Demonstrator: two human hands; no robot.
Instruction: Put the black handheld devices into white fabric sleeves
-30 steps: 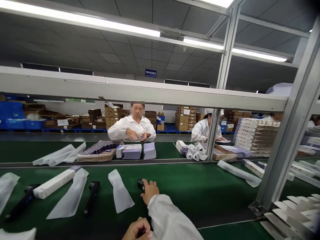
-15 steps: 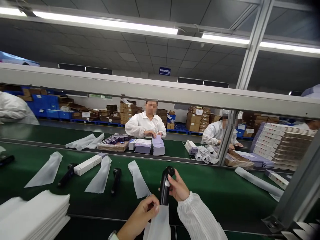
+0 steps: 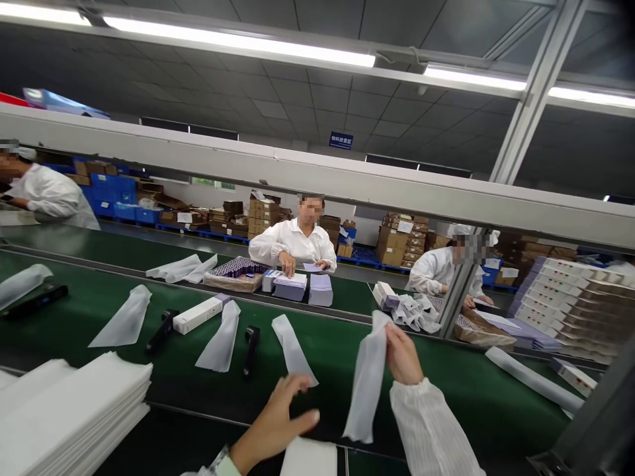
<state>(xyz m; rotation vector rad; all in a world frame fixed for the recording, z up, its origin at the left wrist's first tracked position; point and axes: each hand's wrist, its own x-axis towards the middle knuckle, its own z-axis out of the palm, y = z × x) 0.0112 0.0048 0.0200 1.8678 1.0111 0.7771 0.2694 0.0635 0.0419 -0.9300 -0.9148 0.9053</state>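
My right hand [image 3: 404, 354] grips a white soft sleeve [image 3: 366, 387] by its top end, and the sleeve hangs down over the green belt. No black shows on its outside; what is inside is hidden. My left hand [image 3: 280, 416] has let its fingers spread, holding nothing. Just below it lie white flat sleeves [image 3: 310, 457] at the near edge. Another white sleeve [image 3: 292, 347] rests on the belt past my left fingertips. Further left is a black handheld device [image 3: 251, 350] with a rounded head.
A tall stack of white sleeves [image 3: 74, 416] fills the near left. On the belt [image 3: 327, 344] lie more sleeves, black devices and a white box [image 3: 198, 314]. A metal post [image 3: 565, 410] stands at right. Co-workers in white sit across, one behind purple-white cartons [image 3: 290, 287].
The black device in my right hand has gone out of sight, with the white sleeve now pulled up to its top. My left hand has released the sleeve and opened. The view has shifted left.
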